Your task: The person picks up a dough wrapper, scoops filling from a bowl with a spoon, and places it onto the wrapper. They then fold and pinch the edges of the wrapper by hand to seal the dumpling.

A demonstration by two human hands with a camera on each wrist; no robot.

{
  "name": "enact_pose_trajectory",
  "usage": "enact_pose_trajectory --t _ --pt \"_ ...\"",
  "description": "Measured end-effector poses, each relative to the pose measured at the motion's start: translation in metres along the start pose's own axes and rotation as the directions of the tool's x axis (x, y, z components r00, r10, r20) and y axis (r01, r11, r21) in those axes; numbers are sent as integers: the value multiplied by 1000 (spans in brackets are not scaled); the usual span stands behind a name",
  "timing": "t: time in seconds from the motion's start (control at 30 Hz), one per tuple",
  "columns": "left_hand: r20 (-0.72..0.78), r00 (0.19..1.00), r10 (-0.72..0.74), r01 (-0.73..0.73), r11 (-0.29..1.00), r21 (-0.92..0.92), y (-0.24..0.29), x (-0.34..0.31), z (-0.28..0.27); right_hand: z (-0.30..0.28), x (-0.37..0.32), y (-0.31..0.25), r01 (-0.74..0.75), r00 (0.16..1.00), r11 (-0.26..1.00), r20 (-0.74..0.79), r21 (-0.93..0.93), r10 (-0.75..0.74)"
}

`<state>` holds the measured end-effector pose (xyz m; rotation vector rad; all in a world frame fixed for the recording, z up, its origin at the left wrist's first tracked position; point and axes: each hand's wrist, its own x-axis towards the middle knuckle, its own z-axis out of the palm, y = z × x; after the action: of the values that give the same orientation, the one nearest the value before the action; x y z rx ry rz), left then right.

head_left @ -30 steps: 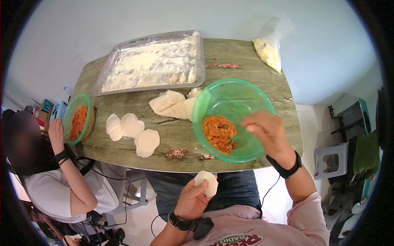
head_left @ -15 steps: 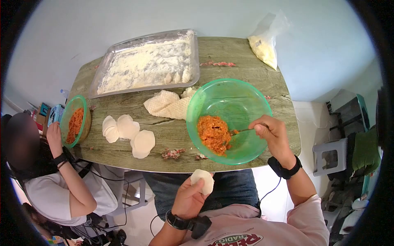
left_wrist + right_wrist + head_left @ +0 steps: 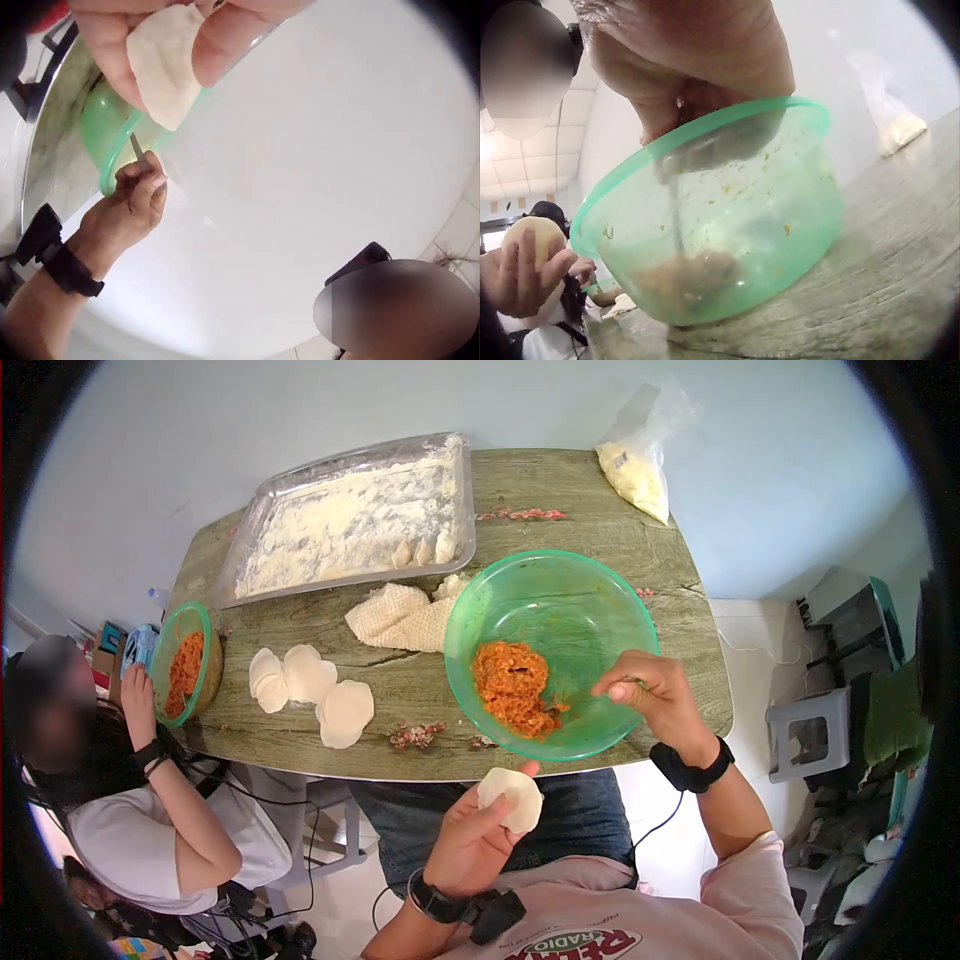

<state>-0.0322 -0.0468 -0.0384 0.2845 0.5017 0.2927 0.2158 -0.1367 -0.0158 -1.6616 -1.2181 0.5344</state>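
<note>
My left hand [image 3: 470, 842] holds a round pale dough wrapper [image 3: 511, 799] in front of the table edge, thumb across its face; the left wrist view shows the wrapper [image 3: 166, 64] pinched between thumb and fingers. My right hand [image 3: 660, 700] is over the right side of the green bowl [image 3: 600, 585]. In the left wrist view its fingers are curled round a metal utensil [image 3: 138, 148]. Through the bowl's wall in the right wrist view, the utensil's dim shaft reaches down to the filling. Orange filling [image 3: 512, 685] lies on the bowl's left side.
Several wrappers [image 3: 345, 713] lie left of the bowl, below a crumpled cream cloth [image 3: 395, 618]. A floury metal tray [image 3: 350, 525] and a plastic bag [image 3: 636, 475] stand farther back. At the left a person [image 3: 165, 810] has one hand at a second bowl [image 3: 210, 680].
My right hand came down to the bowl's right side, and the utensil showed in it half a second ago. My left hand keeps the wrapper, shifted slightly.
</note>
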Motion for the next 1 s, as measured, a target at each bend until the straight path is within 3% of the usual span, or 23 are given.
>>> enact_pose_trajectory --t 0.07,0.17,0.3,0.37,0.57,0.7,0.87,1.0 --pt "4 1000 10 -10 1000 4 -1 0 3 0 -1 3 -23 1000 993 -16 112 25" --pt "18 1000 24 -25 1000 18 -2 2 2 -2 0 -5 -150 988 979 -1 137 152" --pt "27 999 35 -36 999 27 -2 3 1 -3 5 -2 -185 981 975 -30 124 190" --pt "25 999 34 -35 999 23 -1 3 3 -7 10 -6 -306 947 922 -28 237 321" --pt "-20 999 37 -36 998 54 -1 0 3 -15 18 -12 -387 898 843 -52 374 436" --pt "14 998 62 -63 994 85 4 -2 19 -16 15 -11 -356 881 801 -115 481 460" --pt "85 993 85 -92 992 88 10 8 33 -13 1 -27 -207 882 799 -246 565 402" --pt "143 988 59 -56 998 -28 12 18 39 -1 -23 -40 -139 888 799 -284 585 363"
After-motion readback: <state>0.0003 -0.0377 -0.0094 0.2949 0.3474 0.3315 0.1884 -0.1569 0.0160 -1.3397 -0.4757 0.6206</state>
